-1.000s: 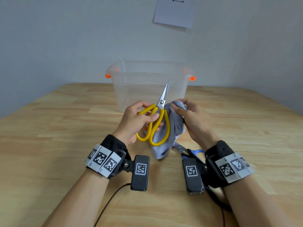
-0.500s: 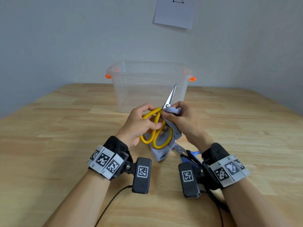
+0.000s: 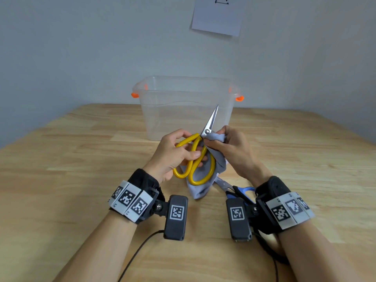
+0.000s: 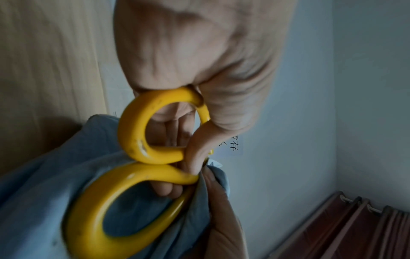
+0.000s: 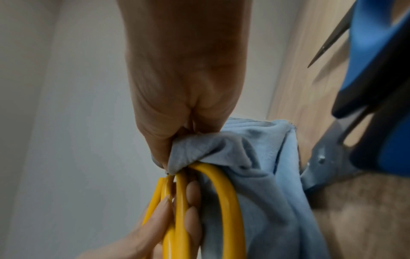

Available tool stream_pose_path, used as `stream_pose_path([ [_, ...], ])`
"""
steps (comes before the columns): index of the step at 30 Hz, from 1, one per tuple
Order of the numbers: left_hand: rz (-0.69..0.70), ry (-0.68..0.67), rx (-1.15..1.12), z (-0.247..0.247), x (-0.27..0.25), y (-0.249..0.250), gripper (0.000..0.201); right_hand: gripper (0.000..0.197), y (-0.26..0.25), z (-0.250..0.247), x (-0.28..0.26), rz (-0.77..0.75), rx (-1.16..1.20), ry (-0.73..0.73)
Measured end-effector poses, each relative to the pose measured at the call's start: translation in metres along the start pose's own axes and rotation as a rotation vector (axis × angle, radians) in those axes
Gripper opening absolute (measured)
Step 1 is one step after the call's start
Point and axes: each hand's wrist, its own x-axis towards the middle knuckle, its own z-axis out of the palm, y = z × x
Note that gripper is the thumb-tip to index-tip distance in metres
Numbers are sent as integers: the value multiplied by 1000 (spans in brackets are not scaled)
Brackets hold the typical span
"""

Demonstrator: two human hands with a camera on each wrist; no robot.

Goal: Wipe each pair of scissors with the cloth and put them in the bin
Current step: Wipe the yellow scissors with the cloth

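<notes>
Left hand grips yellow-handled steel scissors as right hand pinches grey-blue cloth at the pivot, mid-wipe; the blades likely come next, then the clear plastic bin.

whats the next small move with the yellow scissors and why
Probably slide the cloth up the blades toward the tip. The right hand pinches it at the pivot of the yellow scissors, the blades above are still bare, and the left hand steadies the handles. The bin looks empty, so wiping comes first.
</notes>
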Motion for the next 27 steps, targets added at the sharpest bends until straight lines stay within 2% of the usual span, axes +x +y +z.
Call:
stream_pose_path([
  [3,0,2,-35,-1,0,1,32,21,2,0,2,38,106,3],
  [7,1,17,-51,-1,0,2,33,53,1,1,2,75,260,-26],
  [10,1,26,-58,-2,1,2,33,45,0,-1,2,80,284,12],
  [13,1,22,-52,-3,1,2,33,56,1,-1,3,87,311,25],
  [17,-10,12,-39,-2,1,1,32,33,2,-1,2,84,279,-2],
  [22,6,3,4,0,0,0,32,23,4,3,1,31,166,42],
  [24,5,-4,3,-1,0,0,31,24,3,2,1,41,203,32],
  [27,3,-14,-5,-2,-1,0,31,43,2,0,2,67,290,3],
])
